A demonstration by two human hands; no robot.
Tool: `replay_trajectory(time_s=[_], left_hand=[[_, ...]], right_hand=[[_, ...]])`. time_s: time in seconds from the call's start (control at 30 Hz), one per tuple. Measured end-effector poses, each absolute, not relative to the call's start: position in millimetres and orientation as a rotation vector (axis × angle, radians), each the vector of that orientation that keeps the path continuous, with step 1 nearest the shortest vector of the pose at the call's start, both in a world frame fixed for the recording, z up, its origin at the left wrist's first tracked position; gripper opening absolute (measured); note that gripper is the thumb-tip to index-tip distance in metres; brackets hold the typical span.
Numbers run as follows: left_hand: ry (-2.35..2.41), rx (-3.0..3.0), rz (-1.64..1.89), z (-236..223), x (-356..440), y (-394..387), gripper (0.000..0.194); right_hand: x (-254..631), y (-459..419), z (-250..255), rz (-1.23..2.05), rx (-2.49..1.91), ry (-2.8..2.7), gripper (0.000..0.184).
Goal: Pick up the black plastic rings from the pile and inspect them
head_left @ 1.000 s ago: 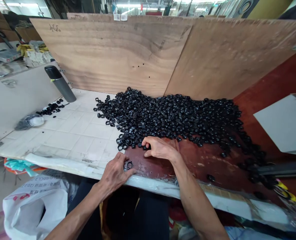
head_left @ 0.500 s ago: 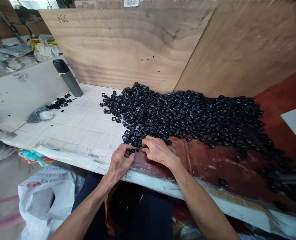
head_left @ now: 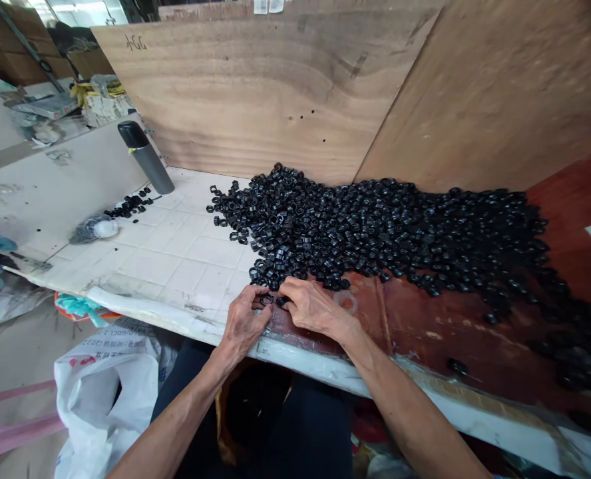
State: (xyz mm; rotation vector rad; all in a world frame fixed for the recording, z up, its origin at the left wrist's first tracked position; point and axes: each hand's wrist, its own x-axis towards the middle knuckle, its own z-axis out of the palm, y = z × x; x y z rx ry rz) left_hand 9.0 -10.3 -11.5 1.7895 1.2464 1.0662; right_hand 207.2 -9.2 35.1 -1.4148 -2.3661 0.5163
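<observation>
A wide heap of small black plastic rings (head_left: 375,236) lies spread over the bench against the plywood. My left hand (head_left: 245,322) pinches one small black ring (head_left: 266,299) between its fingertips at the heap's near edge. Beside it, my right hand (head_left: 313,307) has its fingertips closed on another black ring (head_left: 282,301), almost touching the left hand's fingers. Both hands rest close to the bench's front edge (head_left: 295,359).
Plywood boards (head_left: 255,86) stand behind the heap. White tiled board (head_left: 186,266) lies left, red-brown board (head_left: 450,326) right. A grey flask (head_left: 146,158), a small cluster of rings (head_left: 130,203) and a clear bag (head_left: 93,229) are further left. A white sack (head_left: 106,406) sits below.
My hands have drawn together at the heap's near edge, and the left hand has lifted a ring from the board. The view has swung, so the heap sits further right.
</observation>
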Motion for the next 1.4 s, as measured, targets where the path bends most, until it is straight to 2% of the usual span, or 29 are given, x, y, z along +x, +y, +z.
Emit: replay_trajectory(time_s=[0.2,0.33,0.47,0.63,0.83,0.97,1.1,1.4], left_hand=[[1.193,1.873,1.103,-12.4,7.4,-8.8,0.025],[1.125,1.964,1.081,-9.7,6.2,-9.4,0.033],[1.119,1.966,1.064,-5.8,5.9,-10.7,0.034],[1.130,1.946,1.038,-2.0,5.7,-12.1,0.032],[1.101,1.667,1.085,-3.9,7.9,-13.4,0.030],[1.118,1.596,1.091,-5.8,8.4,-13.2,0.024],[1.130,1.700,1.149,-4.1,6.1,-12.1,0.019],[1.078,1.531,1.151,-7.8,5.3,-14.8,0.031]], right_hand=[[202.4,-8.2,29.5,0.683,-1.343,-2.100,0.029],[200.9,-9.4,30.4,0.800,-1.261,-2.052,0.014],[200.8,-11.2,39.5,0.874,-1.195,-2.045,0.016],[199.1,-11.8,43.8,0.859,-1.221,-1.986,0.007],[199.1,-8.7,38.6,0.947,-1.247,-1.848,0.024],[198.6,-8.0,37.0,0.973,-1.220,-1.810,0.015],[199.1,-8.4,36.8,1.047,-1.207,-1.766,0.024],[200.0,-10.4,41.0,0.995,-1.261,-1.789,0.022]])
